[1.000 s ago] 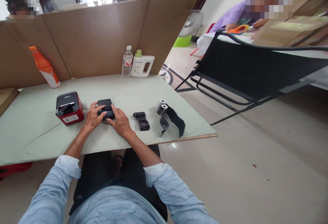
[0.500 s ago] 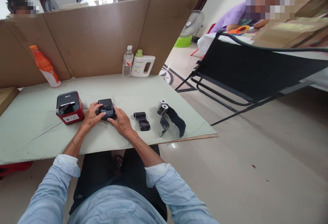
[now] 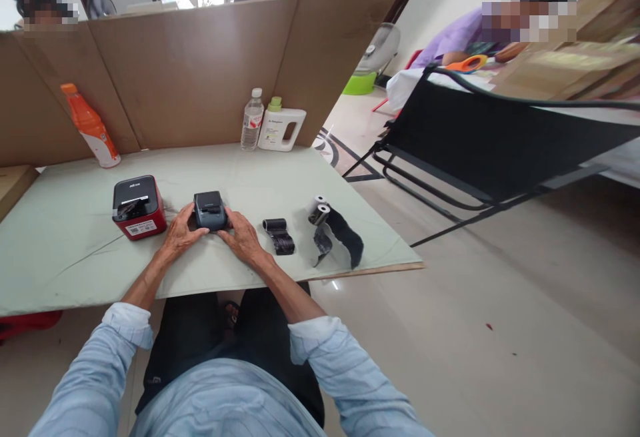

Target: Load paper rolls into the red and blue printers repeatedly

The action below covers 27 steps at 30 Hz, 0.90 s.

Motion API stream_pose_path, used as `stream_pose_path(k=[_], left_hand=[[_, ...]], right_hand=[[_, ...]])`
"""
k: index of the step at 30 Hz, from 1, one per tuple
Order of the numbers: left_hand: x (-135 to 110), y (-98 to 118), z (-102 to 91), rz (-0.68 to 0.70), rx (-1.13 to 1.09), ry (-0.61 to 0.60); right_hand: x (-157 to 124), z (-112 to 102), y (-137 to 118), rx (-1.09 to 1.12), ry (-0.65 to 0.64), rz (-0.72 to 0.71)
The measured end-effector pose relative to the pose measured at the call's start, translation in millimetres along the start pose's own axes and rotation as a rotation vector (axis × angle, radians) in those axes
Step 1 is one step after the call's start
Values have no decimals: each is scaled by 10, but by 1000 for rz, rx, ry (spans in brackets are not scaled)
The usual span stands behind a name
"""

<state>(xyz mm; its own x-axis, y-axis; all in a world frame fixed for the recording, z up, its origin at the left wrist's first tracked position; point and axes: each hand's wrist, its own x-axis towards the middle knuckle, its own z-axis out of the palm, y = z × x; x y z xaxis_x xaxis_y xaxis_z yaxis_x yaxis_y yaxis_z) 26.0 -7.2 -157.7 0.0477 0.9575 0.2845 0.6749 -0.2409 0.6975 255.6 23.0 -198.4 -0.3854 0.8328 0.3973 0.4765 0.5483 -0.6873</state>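
A small dark portable label printer point(image 3: 211, 209) rests on the pale green tabletop, its lid looking closed. My left hand point(image 3: 181, 232) is curled against its left side, thumb along the front edge. On the other side, my right hand point(image 3: 243, 236) holds the printer's right edge, with the thumb near its front corner. Left of my hands stands a larger red and black label printer point(image 3: 139, 207). A partly unrolled black roll point(image 3: 279, 236) lies right of my right hand. Further right are white-cored rolls point(image 3: 319, 210) with long black strips trailing from them.
A cardboard screen point(image 3: 200, 77) borders the table's back. Before it stand an orange bottle point(image 3: 93, 127), a clear water bottle point(image 3: 252, 120) and a white jug point(image 3: 281, 128). A black folding chair point(image 3: 490, 137) is to the right, with a person in purple point(image 3: 450, 40) at another table beyond.
My fingers have moved off the small printer's top to its sides, so more of its upper face shows. The whole view has shifted slightly.
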Motion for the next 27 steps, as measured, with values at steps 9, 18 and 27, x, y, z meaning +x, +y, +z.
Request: stream_pose_path(k=[9, 18, 27], left_hand=[[1, -45, 30, 16, 19, 15], [75, -117, -43, 4, -73, -4], [486, -10, -65, -393, -194, 30]], right_hand=[[-15, -37, -60, 10, -1, 12], [-17, 10, -39, -1, 21, 13], [-8, 45, -6, 14, 41, 7]])
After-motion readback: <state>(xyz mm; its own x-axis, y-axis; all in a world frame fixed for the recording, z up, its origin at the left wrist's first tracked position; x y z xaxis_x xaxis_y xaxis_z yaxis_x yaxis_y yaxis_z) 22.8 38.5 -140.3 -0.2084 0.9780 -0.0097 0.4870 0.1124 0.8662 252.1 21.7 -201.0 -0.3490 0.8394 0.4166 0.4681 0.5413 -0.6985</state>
